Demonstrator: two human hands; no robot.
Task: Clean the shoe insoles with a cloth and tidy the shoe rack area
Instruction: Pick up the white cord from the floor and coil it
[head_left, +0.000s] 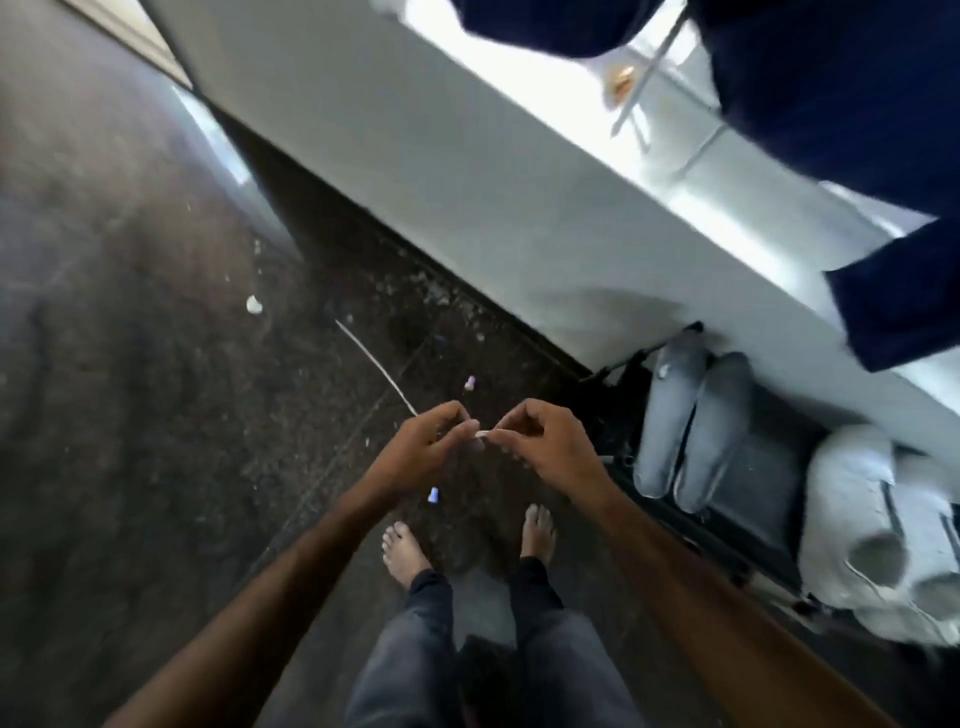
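Observation:
My left hand (423, 449) and my right hand (545, 441) meet in front of me, both pinching a small white scrap (482, 434) between thumb and fingers. The image is blurred, so I cannot tell what the scrap is. To the right, two grey insoles (691, 426) lie side by side on a dark shoe rack (748, 467) against the white wall. A pair of white shoes (883, 530) sits on the rack further right. No cloth is in view.
Small white and pale blue bits of litter (434, 495) and a thin white strip (374, 364) lie on the dark speckled floor (156, 364). Dark blue clothes (841, 104) hang at the upper right over a white ledge. My bare feet stand below my hands.

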